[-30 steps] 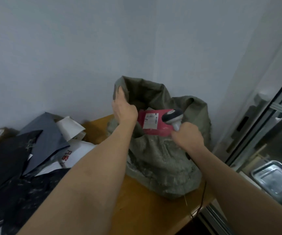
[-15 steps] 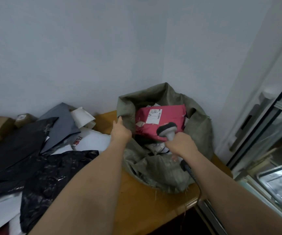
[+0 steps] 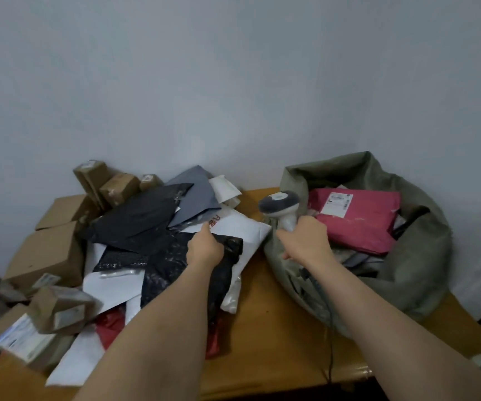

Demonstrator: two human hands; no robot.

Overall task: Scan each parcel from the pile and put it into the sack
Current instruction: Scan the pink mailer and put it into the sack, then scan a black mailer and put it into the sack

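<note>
Meanwhile my left hand lay on the pile at about nine o'clock from the sack, fingers curled down onto a black bag where it overlapped a white mailer; whether they had truly closed on the bag I could not tell. My right hand was wrapped firmly round the handle of the scanner, its grey head upright and poking out at twelve o'clock from my fist, its cord trailing down toward six. That hand sat against the sack's near left rim. Inside the open sack, at about two o'clock from my right hand, a pink parcel lay label up on top of other packets. Brown boxes crowded the pile's far left side, and everything rested on a wooden table against a pale wall.
</note>
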